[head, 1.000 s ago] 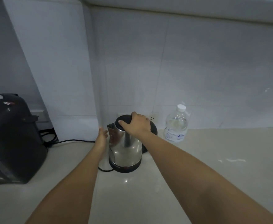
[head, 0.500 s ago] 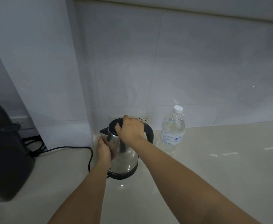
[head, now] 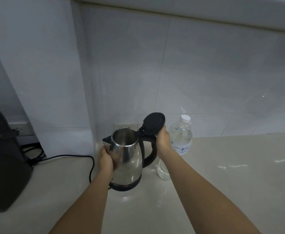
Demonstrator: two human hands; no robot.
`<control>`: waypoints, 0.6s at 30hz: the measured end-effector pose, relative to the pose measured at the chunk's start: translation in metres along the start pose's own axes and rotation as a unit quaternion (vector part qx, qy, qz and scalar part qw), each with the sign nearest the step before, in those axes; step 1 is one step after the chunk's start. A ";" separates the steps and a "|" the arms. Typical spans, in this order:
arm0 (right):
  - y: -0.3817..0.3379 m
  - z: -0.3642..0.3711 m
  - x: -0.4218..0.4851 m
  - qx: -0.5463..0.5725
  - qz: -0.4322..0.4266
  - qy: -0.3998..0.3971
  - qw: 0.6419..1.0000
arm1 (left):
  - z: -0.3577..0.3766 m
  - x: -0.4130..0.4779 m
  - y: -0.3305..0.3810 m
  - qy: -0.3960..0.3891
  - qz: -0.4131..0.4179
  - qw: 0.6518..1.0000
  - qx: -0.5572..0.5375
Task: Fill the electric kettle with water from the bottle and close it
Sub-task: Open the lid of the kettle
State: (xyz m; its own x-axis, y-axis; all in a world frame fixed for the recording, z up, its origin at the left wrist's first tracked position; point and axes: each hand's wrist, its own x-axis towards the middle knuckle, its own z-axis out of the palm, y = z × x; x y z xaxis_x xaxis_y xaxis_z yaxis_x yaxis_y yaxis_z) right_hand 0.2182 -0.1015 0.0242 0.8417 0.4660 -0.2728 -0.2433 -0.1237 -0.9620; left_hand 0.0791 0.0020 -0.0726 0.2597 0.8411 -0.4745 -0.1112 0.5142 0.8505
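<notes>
A steel electric kettle (head: pixel 130 159) with a black handle stands on its black base on the counter. Its black lid (head: pixel 153 124) is swung up on its hinge, and the mouth shows a bare metal inside. My left hand (head: pixel 107 158) grips the kettle's left side below the spout. My right hand (head: pixel 162 141) holds the raised lid's edge above the handle. A clear water bottle (head: pixel 180 135) with a white cap stands upright just right of the kettle, partly behind my right forearm.
A large black appliance (head: pixel 5 159) sits at the left of the pale counter (head: pixel 231 174). A black cord (head: pixel 67 157) loops across the counter to the kettle's base. Wall sockets (head: pixel 125 126) sit behind the kettle on the tiled wall.
My right hand has swung the lid from shut to upright. My left hand has moved from beside the kettle onto its side and holds it.
</notes>
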 end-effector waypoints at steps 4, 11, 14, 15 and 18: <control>0.028 0.003 0.003 0.016 0.035 0.003 0.999 | 0.002 -0.001 0.001 0.013 -0.004 1.000 -0.010; 0.051 0.006 0.000 -0.049 -0.026 -0.010 0.998 | 0.000 -0.003 0.003 0.005 -0.005 1.000 0.000; 0.047 0.004 0.001 -0.078 -0.037 -0.022 0.996 | 0.000 -0.005 0.006 0.006 -0.010 1.000 0.008; 0.046 0.003 0.000 -0.088 -0.042 -0.026 0.995 | 0.000 -0.006 0.008 0.006 -0.011 1.000 0.010; 0.042 0.000 -0.002 -0.102 -0.069 -0.035 0.992 | -0.001 -0.010 0.014 0.008 -0.008 1.000 0.006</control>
State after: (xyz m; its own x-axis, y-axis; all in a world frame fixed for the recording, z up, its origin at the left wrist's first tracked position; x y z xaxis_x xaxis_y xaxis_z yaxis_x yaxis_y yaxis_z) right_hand 0.2060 -0.1075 -0.0157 0.8229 0.5493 -0.1449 -0.0207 -0.2259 -0.9739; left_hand 0.0742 0.0008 -0.0560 0.2469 0.8349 -0.4919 -0.0963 0.5262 0.8449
